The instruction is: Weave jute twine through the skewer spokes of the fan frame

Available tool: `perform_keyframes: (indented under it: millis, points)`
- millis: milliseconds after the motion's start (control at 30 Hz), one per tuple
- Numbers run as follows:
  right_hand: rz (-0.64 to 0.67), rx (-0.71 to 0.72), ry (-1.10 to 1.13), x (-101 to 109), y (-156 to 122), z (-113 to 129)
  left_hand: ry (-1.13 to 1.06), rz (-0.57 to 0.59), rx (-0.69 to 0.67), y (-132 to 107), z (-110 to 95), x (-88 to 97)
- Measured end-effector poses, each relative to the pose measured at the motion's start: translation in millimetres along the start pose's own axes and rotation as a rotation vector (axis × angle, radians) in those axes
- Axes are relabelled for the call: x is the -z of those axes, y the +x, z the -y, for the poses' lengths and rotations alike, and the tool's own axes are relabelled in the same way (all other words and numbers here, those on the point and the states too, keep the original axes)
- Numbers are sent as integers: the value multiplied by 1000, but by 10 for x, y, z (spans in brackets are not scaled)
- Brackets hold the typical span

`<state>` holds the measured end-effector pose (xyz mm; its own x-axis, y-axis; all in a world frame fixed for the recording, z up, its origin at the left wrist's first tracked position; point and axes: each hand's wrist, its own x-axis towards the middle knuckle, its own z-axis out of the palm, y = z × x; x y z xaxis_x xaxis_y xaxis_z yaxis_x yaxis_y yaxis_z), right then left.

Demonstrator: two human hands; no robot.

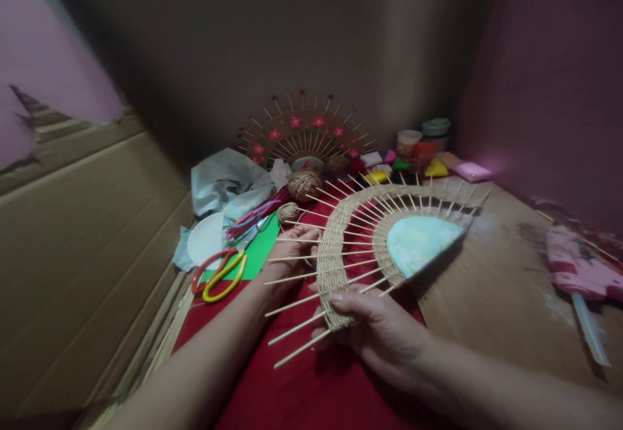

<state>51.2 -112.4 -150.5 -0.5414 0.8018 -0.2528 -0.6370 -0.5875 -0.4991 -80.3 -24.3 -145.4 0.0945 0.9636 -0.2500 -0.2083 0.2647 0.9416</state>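
A half-round woven fan [333,255] is tilted in front of me, with thin wooden sticks radiating past its twine band. Its inner half-disc [423,242] is pale blue and mottled, bordered by more weaving. My right hand [379,326] grips the near end of the band, thumb on top and fingers underneath. At the band's outer left edge, my left hand [292,251] has its fingers curled against the fan, partly hidden behind the sticks. Scissors [226,274] with red and yellow handles lie left of that hand. Beyond it are a small twine ball [288,213] and a larger twine ball [304,185].
A finished-looking fan with pink flowers [294,122] leans at the back wall. Green sheet [260,248], pipe cleaners [257,213] and a crumpled plastic bag [228,180] lie left. Colourful packets [435,168] and tubs [409,141] stand behind. A pink glue gun [579,264] lies right.
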Motion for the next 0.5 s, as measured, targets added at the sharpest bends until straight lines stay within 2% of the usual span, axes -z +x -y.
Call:
perform_keyframes:
  millis: [100,267,500]
  points:
    - [-17,22,-1,-7,3,-3,-83,6,10,49,11,44]
    - [-25,115,133,-27,23,13,-151,40,17,56,-18,49]
    - [-12,77,196,-14,-8,24,-102,26,10,55,-9,63]
